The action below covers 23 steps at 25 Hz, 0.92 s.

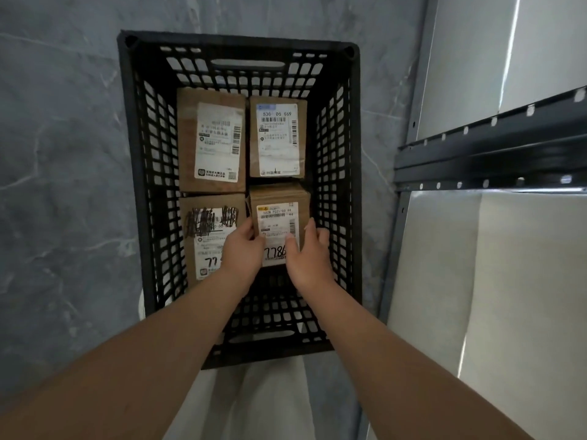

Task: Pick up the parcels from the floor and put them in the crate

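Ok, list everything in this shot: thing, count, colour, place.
crate: one, black, centre, on the floor
far-left parcel: one, brown, in crate
far-right parcel: one, brown, in crate
near-left parcel: one, brown, scribbled label, in crate
near-right parcel: one, brown, in crate, held
floor: one, grey marbled, under crate
rack beam: one, dark metal, right
pale panels: at least two, silvery grey, right
left hand: one, grips near-right parcel's left edge
right hand: one, grips its right edge

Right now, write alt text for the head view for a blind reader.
The left hand and right hand grip a labelled cardboard parcel at the near-right of a black plastic crate. Three more labelled parcels lie inside; grey marbled floor surrounds it.
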Each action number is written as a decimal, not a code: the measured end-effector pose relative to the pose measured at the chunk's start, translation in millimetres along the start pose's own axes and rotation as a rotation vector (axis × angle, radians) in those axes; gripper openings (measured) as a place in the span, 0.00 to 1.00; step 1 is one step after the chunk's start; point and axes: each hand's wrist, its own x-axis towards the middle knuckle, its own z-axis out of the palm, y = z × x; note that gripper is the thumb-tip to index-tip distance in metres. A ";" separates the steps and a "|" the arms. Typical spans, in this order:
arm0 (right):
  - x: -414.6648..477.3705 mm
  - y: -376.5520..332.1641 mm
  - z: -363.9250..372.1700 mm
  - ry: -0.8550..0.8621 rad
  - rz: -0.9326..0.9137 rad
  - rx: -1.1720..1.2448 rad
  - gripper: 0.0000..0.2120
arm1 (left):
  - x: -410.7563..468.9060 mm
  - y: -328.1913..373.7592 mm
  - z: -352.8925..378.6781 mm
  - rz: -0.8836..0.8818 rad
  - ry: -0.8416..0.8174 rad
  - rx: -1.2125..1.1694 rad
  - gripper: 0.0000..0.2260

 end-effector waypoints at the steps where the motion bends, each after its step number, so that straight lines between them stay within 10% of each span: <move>1: 6.8 -4.1 0.1 -0.002 0.008 0.044 0.32 | 5.1 9.1 1.6 0.006 -0.005 0.007 0.20; 6: 32.2 -28.2 -5.3 -0.067 0.092 0.244 0.35 | 17.3 53.1 21.6 -0.011 -0.040 0.155 0.34; 12: -10.7 -58.2 -49.1 -0.247 -0.310 -0.374 0.46 | -32.6 82.5 16.9 0.138 0.046 0.142 0.28; 23: -175.3 -273.2 -279.7 0.286 -0.521 -0.416 0.31 | -219.1 343.1 -84.1 0.685 0.232 0.327 0.24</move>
